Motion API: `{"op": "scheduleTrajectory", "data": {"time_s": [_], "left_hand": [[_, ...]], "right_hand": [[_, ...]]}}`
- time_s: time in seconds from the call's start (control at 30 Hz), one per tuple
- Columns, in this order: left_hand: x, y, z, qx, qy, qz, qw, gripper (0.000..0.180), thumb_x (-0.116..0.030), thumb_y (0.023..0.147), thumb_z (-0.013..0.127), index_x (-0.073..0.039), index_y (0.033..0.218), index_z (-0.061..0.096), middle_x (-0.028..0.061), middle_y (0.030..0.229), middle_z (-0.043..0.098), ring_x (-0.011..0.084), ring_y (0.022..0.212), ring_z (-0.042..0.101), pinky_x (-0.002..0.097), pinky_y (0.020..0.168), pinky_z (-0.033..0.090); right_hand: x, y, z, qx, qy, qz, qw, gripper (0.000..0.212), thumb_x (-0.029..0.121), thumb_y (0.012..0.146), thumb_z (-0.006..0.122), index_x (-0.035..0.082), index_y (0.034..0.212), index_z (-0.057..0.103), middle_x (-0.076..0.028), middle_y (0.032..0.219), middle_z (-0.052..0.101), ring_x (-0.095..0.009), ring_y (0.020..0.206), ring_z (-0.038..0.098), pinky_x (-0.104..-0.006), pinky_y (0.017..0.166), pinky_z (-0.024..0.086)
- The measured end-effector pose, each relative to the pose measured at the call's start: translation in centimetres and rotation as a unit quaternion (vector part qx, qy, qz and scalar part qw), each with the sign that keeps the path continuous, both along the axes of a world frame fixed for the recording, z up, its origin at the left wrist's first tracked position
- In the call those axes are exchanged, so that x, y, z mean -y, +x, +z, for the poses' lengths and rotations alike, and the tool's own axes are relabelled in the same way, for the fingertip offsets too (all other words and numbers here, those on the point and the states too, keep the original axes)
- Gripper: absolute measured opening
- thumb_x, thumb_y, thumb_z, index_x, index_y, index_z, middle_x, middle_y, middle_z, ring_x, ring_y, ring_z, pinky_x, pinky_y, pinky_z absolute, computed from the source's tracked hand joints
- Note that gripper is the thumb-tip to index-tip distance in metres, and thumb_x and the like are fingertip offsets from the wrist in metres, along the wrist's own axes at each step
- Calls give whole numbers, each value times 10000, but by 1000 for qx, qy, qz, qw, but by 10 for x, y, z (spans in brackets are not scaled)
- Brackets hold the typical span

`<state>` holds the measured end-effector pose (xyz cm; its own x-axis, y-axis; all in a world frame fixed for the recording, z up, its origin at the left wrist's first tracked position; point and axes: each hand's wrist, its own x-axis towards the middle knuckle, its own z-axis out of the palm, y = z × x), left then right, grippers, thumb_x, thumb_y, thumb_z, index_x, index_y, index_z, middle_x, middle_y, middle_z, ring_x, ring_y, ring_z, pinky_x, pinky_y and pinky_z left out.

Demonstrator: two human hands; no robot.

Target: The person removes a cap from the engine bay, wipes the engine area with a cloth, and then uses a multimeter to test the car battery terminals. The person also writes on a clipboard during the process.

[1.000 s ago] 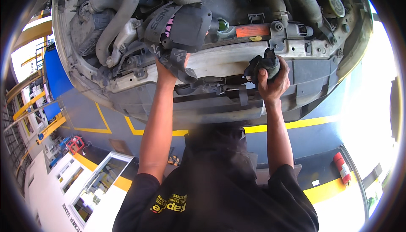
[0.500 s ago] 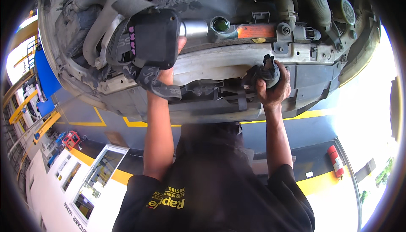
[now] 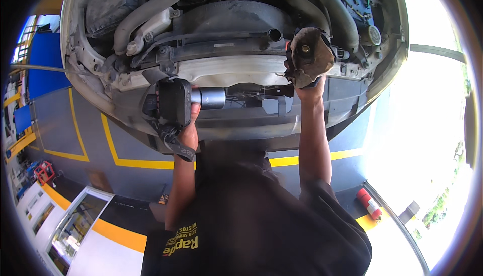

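My left hand (image 3: 188,130) is closed around a smooth metal cylinder (image 3: 212,98), silver and dark grey, that looks like a flashlight. It points rightward over the car's front. A black box (image 3: 173,102) on a patterned strap sits over this hand and covers most of its fingers. In my right hand (image 3: 312,91) is a stained brown rag (image 3: 317,57), held up over the front crossmember. On the rag lies a dark round cap (image 3: 305,50) with a brass-coloured centre, like a radiator cap's underside. Left of the rag, the radiator filler neck (image 3: 274,35) stands uncovered.
The engine bay has thick hoses (image 3: 156,12), a black fan shroud (image 3: 231,19) and a round-capped reservoir (image 3: 372,35). A pale metal crossmember (image 3: 221,70) runs along the front. Behind me are yellow floor lines (image 3: 146,163) and a red fire extinguisher (image 3: 370,204).
My left hand has drawn the cylinder back from the filler neck, toward me. My right hand has raised and turned the rag, bringing the cap into sight. The whole view has shifted.
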<state>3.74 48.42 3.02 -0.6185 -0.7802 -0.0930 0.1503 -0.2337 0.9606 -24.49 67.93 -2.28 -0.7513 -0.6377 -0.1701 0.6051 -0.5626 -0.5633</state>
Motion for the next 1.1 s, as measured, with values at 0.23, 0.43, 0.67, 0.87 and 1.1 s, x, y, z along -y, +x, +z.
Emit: {"op": "scheduleTrajectory", "data": {"time_s": [0.23, 0.43, 0.67, 0.87, 1.1], "left_hand": [[-4, 52, -8, -11, 34, 8, 999, 603, -105, 1013, 804, -123, 1555, 540, 83, 1409, 679, 220, 1332, 634, 427, 1181, 462], [3, 82, -17, -11, 40, 15, 999, 639, -93, 1009, 811, -130, 1576, 519, 83, 1391, 671, 230, 1338, 630, 442, 1181, 466], [18, 109, -21, -13, 1, 43, 999, 610, -103, 1018, 807, -107, 1567, 543, 96, 1404, 677, 248, 1376, 616, 462, 1197, 452], [24, 115, -24, -37, 55, 52, 996, 546, -66, 1044, 764, -104, 1553, 570, 92, 1461, 649, 250, 1393, 614, 461, 1229, 412], [27, 105, -24, -16, 34, 33, 999, 578, -110, 1030, 789, -90, 1560, 562, 95, 1442, 671, 237, 1403, 600, 430, 1208, 446]], "right_hand": [[16, -48, 10, -448, 453, -125, 760, 522, 454, 1163, 549, 43, 1480, 603, -170, 1334, 701, -330, 1176, 695, -447, 989, 559], [63, -34, 25, -746, 584, 2, 320, 649, 539, 1080, 631, 84, 1537, 567, -180, 1261, 632, -383, 1172, 627, -520, 1011, 504], [69, -37, 26, -754, 561, 70, 333, 597, 522, 1110, 579, 131, 1561, 579, -128, 1359, 617, -369, 1260, 583, -527, 1048, 477], [58, -51, 6, -610, 520, -29, 597, 545, 469, 1199, 416, 56, 1486, 626, -180, 1378, 622, -406, 1270, 579, -530, 1094, 452], [-5, -34, 8, -585, 585, -128, 547, 551, 442, 1179, 468, 52, 1544, 602, -206, 1469, 608, -422, 1381, 543, -548, 1202, 358]]}}
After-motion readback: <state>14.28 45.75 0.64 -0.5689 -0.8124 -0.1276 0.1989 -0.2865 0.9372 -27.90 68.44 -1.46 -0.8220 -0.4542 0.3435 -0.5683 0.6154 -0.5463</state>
